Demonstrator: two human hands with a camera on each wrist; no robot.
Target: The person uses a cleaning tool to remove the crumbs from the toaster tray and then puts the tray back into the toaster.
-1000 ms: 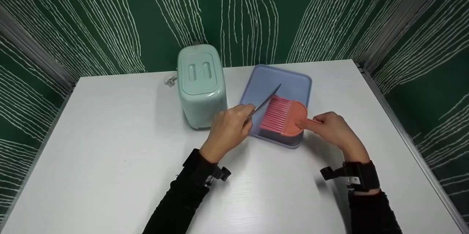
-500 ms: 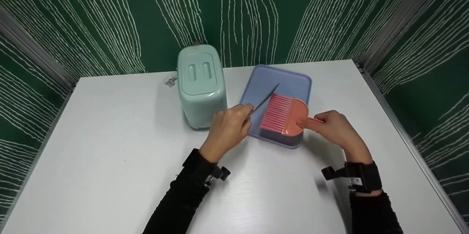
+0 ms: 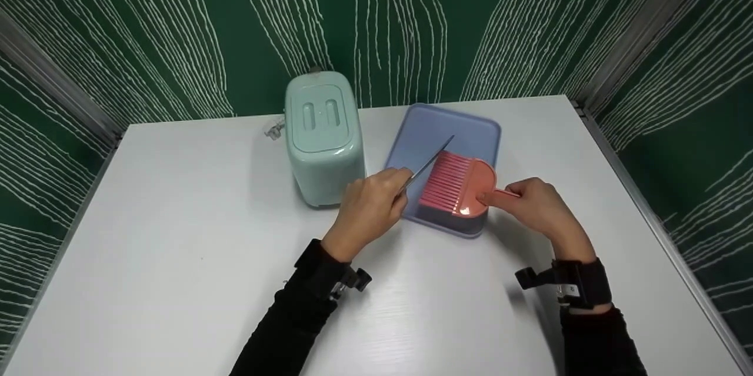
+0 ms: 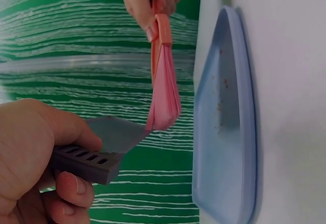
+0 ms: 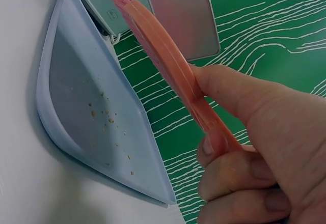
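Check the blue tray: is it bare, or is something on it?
Not bare: small brown bits lie scattered on the blue tray, as both wrist views show.

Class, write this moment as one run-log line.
left hand: holds flat blade; right hand: holds pink brush; brush and blade: above tray; tray: on table, specks inside

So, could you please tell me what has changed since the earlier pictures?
Little: since half a second ago, the left hand and its flat grey dark-handled blade shifted slightly right. The right hand still holds the flat orange-and-pink brush; the blue rectangular tray and mint-green rounded box stayed put.
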